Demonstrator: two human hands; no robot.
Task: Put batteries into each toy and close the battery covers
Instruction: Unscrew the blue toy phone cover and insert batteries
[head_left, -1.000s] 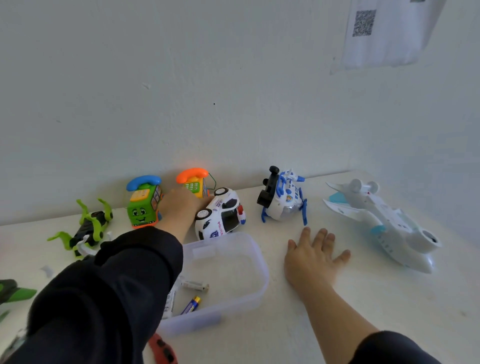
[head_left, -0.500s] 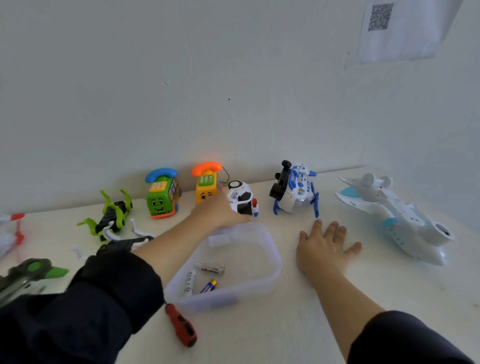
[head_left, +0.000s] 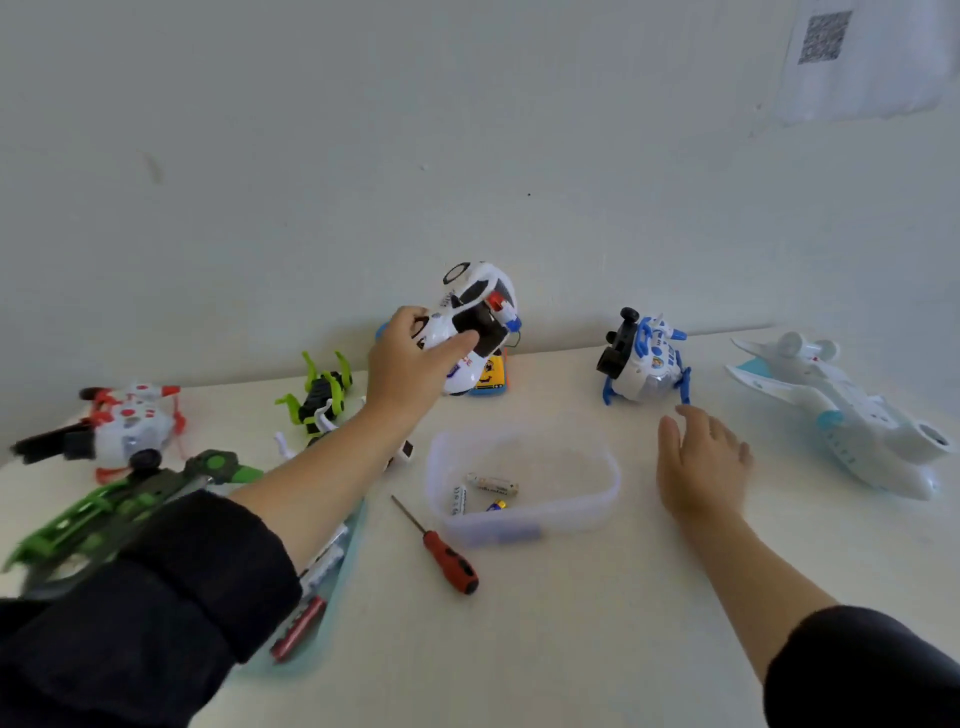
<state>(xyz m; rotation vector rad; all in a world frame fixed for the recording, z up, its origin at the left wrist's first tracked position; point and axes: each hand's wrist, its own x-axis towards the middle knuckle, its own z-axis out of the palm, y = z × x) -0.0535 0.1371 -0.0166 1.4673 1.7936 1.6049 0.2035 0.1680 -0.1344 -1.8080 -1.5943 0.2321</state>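
Note:
My left hand (head_left: 410, 364) grips the white police car toy (head_left: 475, 312) and holds it in the air above the back of the table, nose up. My right hand (head_left: 698, 460) hovers with relaxed fingers just right of the clear plastic box (head_left: 613, 478). In that box lie three batteries (head_left: 491, 486). A red-handled screwdriver (head_left: 441, 553) lies on the table in front of the box. The yellow phone toy (head_left: 491, 376) is partly hidden behind the car and my hand.
A blue-and-white helicopter toy (head_left: 647, 364) and a white plane (head_left: 841, 415) stand at the right. A green insect toy (head_left: 322, 395), a red-and-white helicopter (head_left: 127, 426) and a green toy (head_left: 130, 499) are at the left. A teal tray (head_left: 332, 582) lies under my left forearm.
My left hand has taken hold of the police car and lifted it off the table. My right hand has risen from flat on the table. The view has shifted left.

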